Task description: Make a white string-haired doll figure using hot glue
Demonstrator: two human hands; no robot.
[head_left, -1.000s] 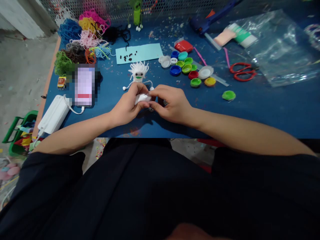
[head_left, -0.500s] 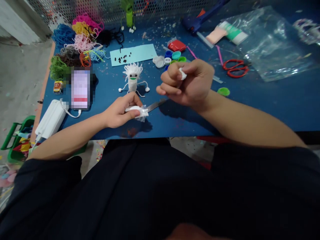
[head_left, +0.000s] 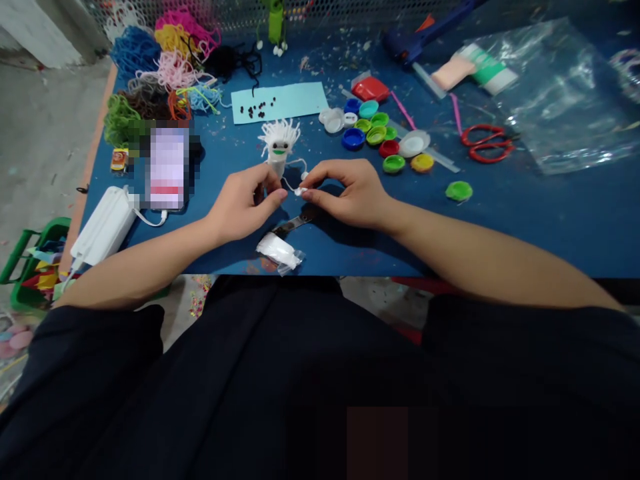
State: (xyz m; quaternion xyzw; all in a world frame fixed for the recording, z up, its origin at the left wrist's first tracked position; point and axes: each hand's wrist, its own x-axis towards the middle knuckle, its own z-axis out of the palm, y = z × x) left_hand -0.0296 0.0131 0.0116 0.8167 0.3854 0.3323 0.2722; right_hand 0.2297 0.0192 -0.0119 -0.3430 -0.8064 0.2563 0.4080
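Observation:
A white yarn doll [head_left: 277, 152] with a fringe of yarn hair, black eyes and a green mouth stands just beyond my hands. My right hand [head_left: 353, 193] pinches a small lump of white clay [head_left: 301, 191] between thumb and forefinger, at the end of one of the doll's yarn strings. Curled in front of the doll's lower body, my left hand [head_left: 245, 203] has thumb and forefinger close together; what they hold, if anything, is hidden. Below the hands lies a clear packet of white clay [head_left: 279, 250], beside a flat metal blade [head_left: 294, 225].
Colourful yarn bundles [head_left: 170, 67], a phone [head_left: 168, 163] and a white power bank [head_left: 103, 227] lie left. Black beads dot a light-blue card [head_left: 295, 101]. Rightward are paint-pot lids [head_left: 376, 135], red scissors [head_left: 485, 143], a glue gun [head_left: 400, 47] and a plastic bag [head_left: 560, 100].
My left hand has let go of the clay packet, now on the table, and moved up to the doll. My right hand has come down and left with its white clay. The view has shifted slightly.

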